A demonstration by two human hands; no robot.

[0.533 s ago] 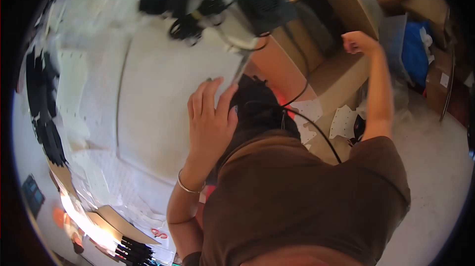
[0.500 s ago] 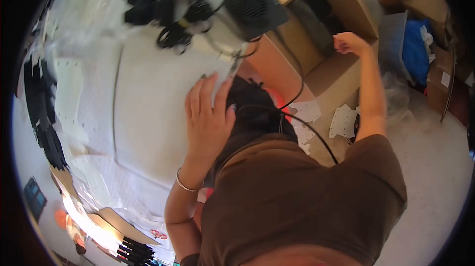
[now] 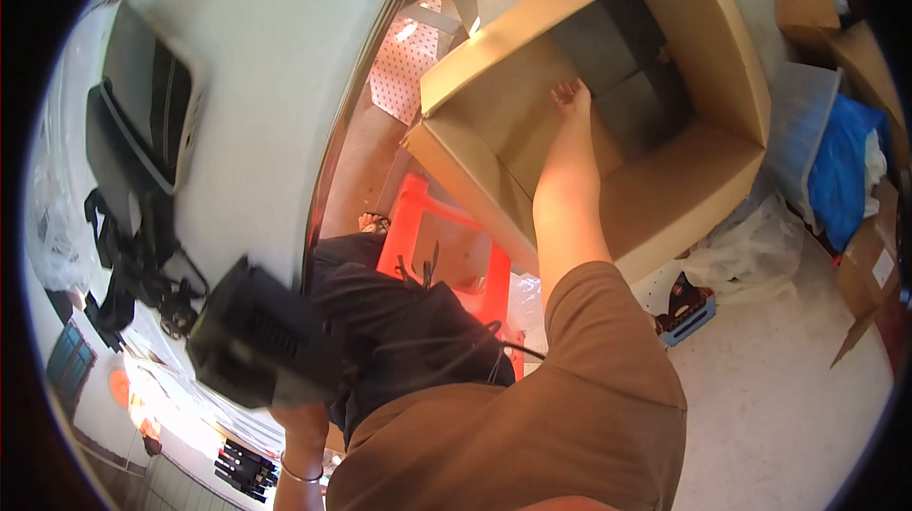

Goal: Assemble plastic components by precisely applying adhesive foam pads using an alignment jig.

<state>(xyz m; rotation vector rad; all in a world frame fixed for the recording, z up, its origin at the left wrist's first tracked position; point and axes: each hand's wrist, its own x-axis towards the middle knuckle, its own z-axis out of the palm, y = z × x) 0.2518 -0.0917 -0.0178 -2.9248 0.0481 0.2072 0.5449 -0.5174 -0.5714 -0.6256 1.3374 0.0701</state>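
Observation:
My right hand [image 3: 571,96] reaches into a large open cardboard box [image 3: 532,46]. Its fingers are loosely curled and apart, with nothing seen in them. Close to it, dark flat rectangular pieces [image 3: 646,103] lie inside the box; whether I touch them I cannot tell. At the lower left, my left hand [image 3: 302,424], with a bracelet at the wrist, is up against a black box-shaped device [image 3: 271,340] with a grille. The device hides those fingers. Beyond it on the white table [image 3: 256,112] lie tangled black cables and straps [image 3: 142,264].
A red plastic stool [image 3: 410,207] stands between the table edge and the cardboard box. On the right are a clear plastic bag [image 3: 746,259], a blue bag [image 3: 845,169] and smaller cartons [image 3: 807,12]. Perforated white sheets [image 3: 408,60] lie on the floor.
The view has turned to the right, so the table items now appear at the left. My right arm has reached deeper into the cardboard box. My left hand is now lower, beside the black device.

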